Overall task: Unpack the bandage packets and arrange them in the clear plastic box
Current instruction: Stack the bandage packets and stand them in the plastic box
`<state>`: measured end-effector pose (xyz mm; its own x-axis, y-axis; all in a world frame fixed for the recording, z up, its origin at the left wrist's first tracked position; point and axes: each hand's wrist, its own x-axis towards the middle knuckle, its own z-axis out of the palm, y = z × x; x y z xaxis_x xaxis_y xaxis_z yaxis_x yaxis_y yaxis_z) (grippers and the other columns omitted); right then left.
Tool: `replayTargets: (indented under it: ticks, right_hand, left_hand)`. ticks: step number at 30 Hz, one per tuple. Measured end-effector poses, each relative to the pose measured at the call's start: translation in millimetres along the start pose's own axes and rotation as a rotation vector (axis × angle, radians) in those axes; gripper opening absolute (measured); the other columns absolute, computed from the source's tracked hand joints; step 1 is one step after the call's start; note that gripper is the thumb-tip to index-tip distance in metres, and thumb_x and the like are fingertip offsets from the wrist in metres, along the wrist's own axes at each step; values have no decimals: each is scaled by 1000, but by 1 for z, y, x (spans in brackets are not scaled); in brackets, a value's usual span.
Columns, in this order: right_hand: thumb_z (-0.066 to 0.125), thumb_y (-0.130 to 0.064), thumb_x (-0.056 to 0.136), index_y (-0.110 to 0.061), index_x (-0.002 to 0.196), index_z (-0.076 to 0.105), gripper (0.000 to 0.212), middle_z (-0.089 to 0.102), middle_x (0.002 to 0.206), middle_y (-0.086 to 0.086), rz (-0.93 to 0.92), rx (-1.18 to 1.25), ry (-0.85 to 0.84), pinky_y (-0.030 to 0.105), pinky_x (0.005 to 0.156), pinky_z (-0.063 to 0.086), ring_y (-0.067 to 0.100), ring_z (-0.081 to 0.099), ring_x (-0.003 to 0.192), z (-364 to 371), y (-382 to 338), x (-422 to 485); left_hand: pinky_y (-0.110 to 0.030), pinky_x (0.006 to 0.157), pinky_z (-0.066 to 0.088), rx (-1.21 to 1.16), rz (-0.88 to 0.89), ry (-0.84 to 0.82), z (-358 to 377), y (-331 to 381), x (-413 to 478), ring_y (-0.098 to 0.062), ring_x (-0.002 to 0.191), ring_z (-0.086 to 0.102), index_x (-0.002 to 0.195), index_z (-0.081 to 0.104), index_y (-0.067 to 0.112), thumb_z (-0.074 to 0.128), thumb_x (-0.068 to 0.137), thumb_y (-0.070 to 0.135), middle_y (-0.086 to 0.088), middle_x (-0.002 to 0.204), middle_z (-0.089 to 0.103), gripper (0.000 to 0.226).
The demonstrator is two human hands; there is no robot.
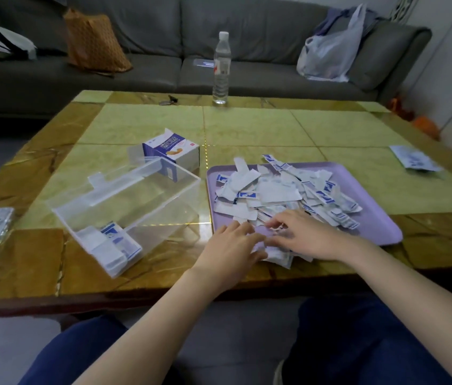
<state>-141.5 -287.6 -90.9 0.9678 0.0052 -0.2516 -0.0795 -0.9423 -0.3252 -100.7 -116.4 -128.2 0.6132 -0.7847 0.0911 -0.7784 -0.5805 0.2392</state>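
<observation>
Lilac plastic forms the shallow rounded tray (380, 226) to your right on the glossy, marble-patterned table (247, 126), and on it lies a loose heap of bandage packets (280, 195), thin flat paper strips in white with blue printed ends. At the tray's near edge your left hand (233, 245) pinches a small bunch of packets (277, 257) between thumb and fingers. Your right hand (305, 237) lies over the same bunch with fingers curled, though I cannot tell whether it truly grips. Left of the tray sits the clear plastic box (124, 207), rectangular and hard-walled, with a neat stack (113, 243) of packets in its near corner. Behind it stands an opened cardboard carton (175, 154). A ribbed clear water bottle (221, 68) stands at the far edge.
</observation>
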Motion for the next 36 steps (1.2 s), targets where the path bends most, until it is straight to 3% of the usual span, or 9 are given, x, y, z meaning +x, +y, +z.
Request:
replayTargets:
  ticks: [3, 7, 12, 15, 17, 23, 26, 32, 36]
  right_hand:
    - [59, -56, 81, -28, 126, 49, 54, 47, 116, -10, 18, -37, -15, 23, 86, 36, 7, 42, 111, -1, 9, -9]
    - [68, -48, 78, -27, 114, 56, 44, 56, 112, -5, 58, -10, -24, 23, 78, 41, 10, 51, 96, 6, 21, -11]
    - [73, -31, 79, -20, 119, 59, 44, 61, 111, -2, 54, 133, -36, 23, 85, 43, 13, 55, 102, 7, 16, -11]
    - [74, -24, 78, -29, 91, 62, 18, 59, 88, -7, 27, 153, -34, 24, 73, 41, 14, 54, 88, 5, 13, -10]
    - [74, -23, 77, -32, 76, 55, 21, 56, 78, -9, 11, 139, -38, 22, 65, 38, 14, 52, 80, 4, 12, -8]
    - [72, -16, 79, -26, 88, 60, 18, 64, 89, -6, -3, 203, 43, 23, 71, 41, 12, 56, 84, 2, 9, 2]
    - [66, -8, 83, -23, 88, 61, 17, 67, 88, -6, -45, 286, 165, 25, 76, 46, 10, 61, 84, 1, 2, 8]
    - [57, -12, 92, -17, 110, 56, 19, 62, 101, -7, -92, 304, 317, 28, 87, 48, 8, 59, 94, -5, -6, 19]
    - [64, -41, 84, -18, 124, 44, 51, 51, 121, -3, 52, 118, 296, 27, 87, 41, 11, 48, 106, -12, 9, 10]
  left_hand:
    - [-29, 94, 28, 8, -9, -37, 2, 5, 6, -20, 120, 39, 133, 47, 26, 41, 95, 42, 0, 129, 47, 42]
    - [-31, 97, 29, -33, -41, -74, 4, 9, 13, -22, 118, 39, 131, 49, 23, 45, 94, 43, -2, 125, 47, 43]
    - [-31, 95, 30, -137, -88, -128, 3, 13, 19, -20, 116, 38, 127, 52, 22, 49, 92, 40, -2, 123, 50, 40]
    - [-32, 95, 34, -190, -117, -154, 3, 12, 22, -21, 115, 42, 127, 51, 20, 53, 90, 38, -3, 124, 52, 41]
    - [-32, 93, 36, -241, -130, -159, 4, 12, 24, -21, 113, 46, 125, 52, 18, 56, 89, 36, -4, 122, 53, 41]
    - [-29, 69, 39, -431, -203, -70, 4, 8, 26, -19, 84, 50, 91, 55, 17, 63, 84, 26, -2, 92, 58, 14]
    - [-30, 60, 34, -459, -257, 65, -1, 2, 27, -22, 72, 47, 69, 43, 21, 63, 84, 20, 6, 67, 48, 24]
    - [-34, 59, 35, -414, -323, 242, -4, -8, 28, -30, 71, 47, 76, 43, 11, 58, 87, 18, 1, 63, 45, 20]
    - [-33, 57, 34, -312, -333, 262, -5, -12, 28, -33, 73, 53, 80, 46, 10, 55, 89, 21, -8, 74, 57, 17]
